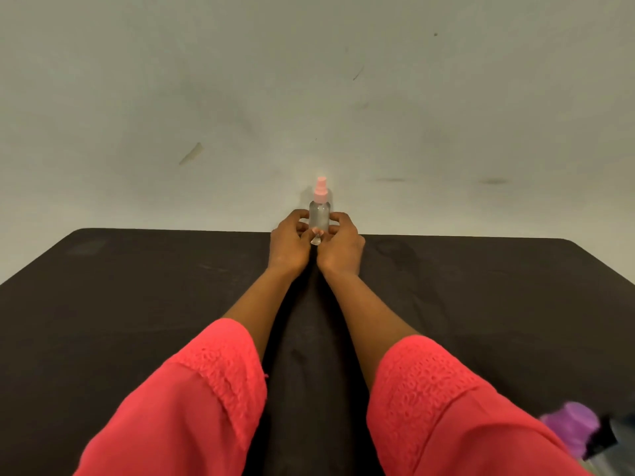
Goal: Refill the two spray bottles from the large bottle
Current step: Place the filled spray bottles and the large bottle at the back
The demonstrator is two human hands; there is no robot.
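A small clear spray bottle (319,213) with a pink spray top stands upright at the far edge of the black table (137,286). My left hand (290,243) curls its fingers round the bottle's lower left side. From the other side my right hand (340,245) curls round the lower right. A small clear cap-like piece (316,239) shows between my thumbs in front of the bottle's base; which hand holds it I cannot tell. At the bottom right corner sits the purple cap (572,427) of a larger bottle, mostly cut off by the frame.
A pale, scuffed wall (309,97) rises right behind the table's far edge. My coral sleeves (192,407) cover the near middle of the table. A dark object (603,438) lies next to the purple cap.
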